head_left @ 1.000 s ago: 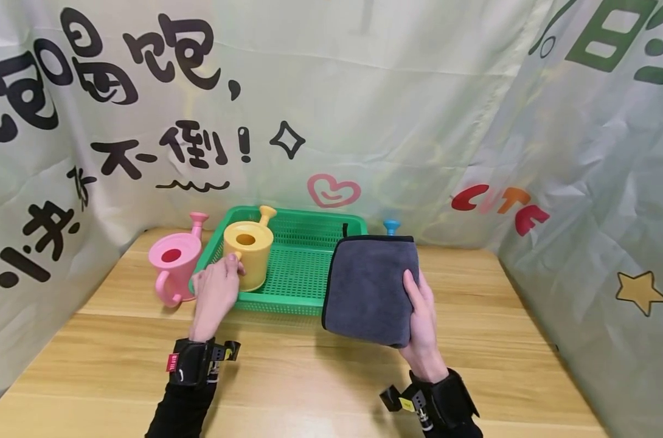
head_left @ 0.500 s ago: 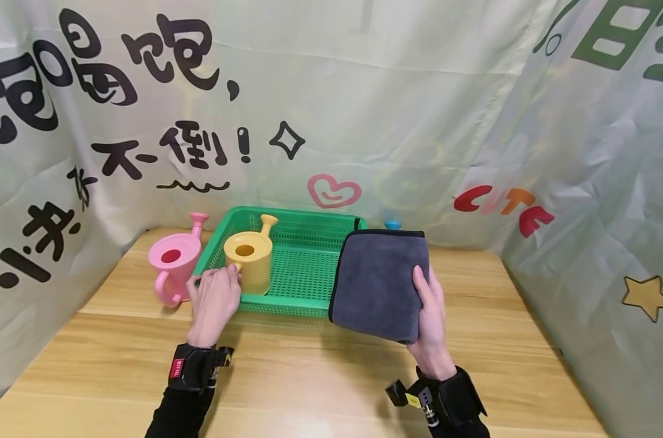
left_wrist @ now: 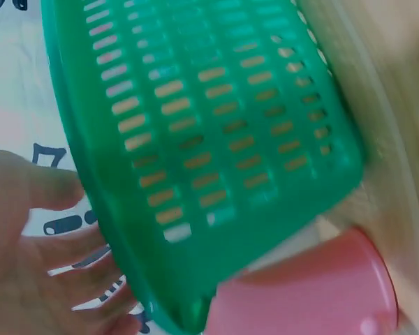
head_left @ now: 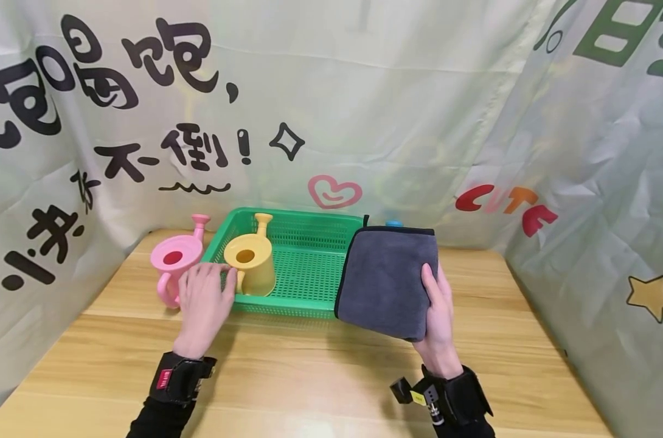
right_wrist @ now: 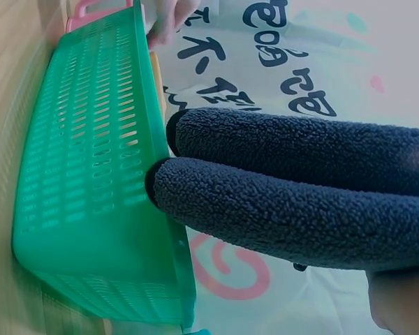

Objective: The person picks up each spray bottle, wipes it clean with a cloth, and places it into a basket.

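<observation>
My left hand (head_left: 207,304) is at the near left corner of the green basket (head_left: 304,307), its fingers loosely bent over the rim and its thumb beside the handle of a yellow toy watering can (head_left: 257,271). That can stands inside the basket at the left, spout toward the back. In the left wrist view the fingers (left_wrist: 91,279) of this hand spread beside the basket rim with nothing between them. My right hand (head_left: 438,316) grips a folded dark grey towel (head_left: 388,283) by its right edge. The towel's two thick layers show in the right wrist view, overlapping the basket rim.
A pink toy watering can (head_left: 175,258) stands on the wooden table (head_left: 309,377), left of the basket. Behind the towel a blue top (head_left: 394,224) peeks out, the rest hidden. A printed white curtain (head_left: 419,109) encloses the table at the back and sides.
My left hand has come off the yellow watering can's handle and shifted left. The can has settled slightly lower in the basket. My right hand has carried the towel a little to the right.
</observation>
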Motion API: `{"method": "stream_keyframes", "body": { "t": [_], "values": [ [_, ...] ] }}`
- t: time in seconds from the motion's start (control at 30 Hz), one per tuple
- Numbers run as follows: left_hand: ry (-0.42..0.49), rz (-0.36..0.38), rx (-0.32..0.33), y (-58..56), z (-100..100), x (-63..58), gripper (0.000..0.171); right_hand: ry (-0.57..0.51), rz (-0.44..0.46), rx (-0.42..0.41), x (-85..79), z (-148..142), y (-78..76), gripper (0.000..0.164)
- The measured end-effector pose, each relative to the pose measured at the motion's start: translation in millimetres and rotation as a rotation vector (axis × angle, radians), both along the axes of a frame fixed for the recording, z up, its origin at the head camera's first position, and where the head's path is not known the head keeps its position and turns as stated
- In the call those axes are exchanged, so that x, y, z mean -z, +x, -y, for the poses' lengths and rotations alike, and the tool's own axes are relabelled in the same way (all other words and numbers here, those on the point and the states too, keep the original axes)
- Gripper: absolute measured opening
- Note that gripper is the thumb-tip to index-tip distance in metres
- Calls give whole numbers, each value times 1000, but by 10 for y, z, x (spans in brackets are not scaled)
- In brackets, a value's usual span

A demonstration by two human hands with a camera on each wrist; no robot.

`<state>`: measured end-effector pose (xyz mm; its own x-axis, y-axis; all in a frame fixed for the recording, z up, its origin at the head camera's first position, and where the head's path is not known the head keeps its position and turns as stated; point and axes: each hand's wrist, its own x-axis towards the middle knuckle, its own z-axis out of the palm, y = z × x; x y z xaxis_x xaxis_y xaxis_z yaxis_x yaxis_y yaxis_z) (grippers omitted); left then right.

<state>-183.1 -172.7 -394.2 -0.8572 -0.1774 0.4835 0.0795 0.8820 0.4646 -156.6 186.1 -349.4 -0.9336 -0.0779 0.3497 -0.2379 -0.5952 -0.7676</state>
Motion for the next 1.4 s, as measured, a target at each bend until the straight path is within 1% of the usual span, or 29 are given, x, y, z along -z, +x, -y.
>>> {"method": "stream_keyframes", "body": {
  "t": [0.1, 0.2, 0.3, 0.37, 0.47, 0.53, 0.6, 0.7, 0.8, 0.87, 0.97, 1.0, 1.07, 1.1, 1.2, 1.27, 1.33, 1.4],
  "values": [
    [79, -41, -5, 25, 158, -18, 36, -8, 0, -6, 1, -9, 3, 39],
    [167, -60, -58, 55, 367, -3, 47, 2, 9, 0, -5, -10, 8, 40],
    [222, -54, -110, 79, 572, 52, 62, 19, 19, 15, -12, -8, 13, 41],
    [253, -25, -123, 82, 685, 107, 72, 29, 23, 22, -16, -7, 16, 41],
    [321, 69, -122, 77, 813, 175, 86, 26, 26, 23, -17, -7, 21, 42],
    [393, 148, -126, 67, 884, 212, 92, 21, 25, 19, -18, -7, 21, 41],
    [471, 213, -128, 56, 943, 238, 93, 18, 26, 17, -17, -8, 22, 41],
    [585, 275, -135, 42, 1000, 270, 92, 21, 31, 19, -17, -10, 26, 41],
    [660, 294, -147, 35, 1025, 303, 91, 32, 37, 26, -17, -12, 32, 43],
    [702, 289, -164, 34, 1028, 325, 89, 40, 38, 26, -15, -15, 36, 43],
    [740, 270, -214, 23, 1035, 366, 86, 51, 34, 24, -11, -19, 39, 44],
    [757, 264, -232, 18, 1039, 377, 84, 51, 32, 22, -11, -20, 40, 44],
    [796, 248, -248, 8, 1052, 397, 79, 47, 26, 19, -10, -21, 40, 43],
    [825, 245, -246, 5, 1062, 405, 74, 41, 23, 17, -11, -21, 40, 43],
    [914, 251, -208, -2, 1098, 422, 57, 26, 18, 14, -11, -18, 38, 42],
    [939, 260, -186, -4, 1121, 435, 47, 21, 18, 16, -11, -14, 37, 42],
    [967, 260, -159, -14, 1140, 447, 44, 20, 21, 17, -11, -12, 35, 41],
    [988, 238, -122, -28, 1154, 466, 47, 21, 26, 18, -9, -8, 33, 41]
  ]
}}
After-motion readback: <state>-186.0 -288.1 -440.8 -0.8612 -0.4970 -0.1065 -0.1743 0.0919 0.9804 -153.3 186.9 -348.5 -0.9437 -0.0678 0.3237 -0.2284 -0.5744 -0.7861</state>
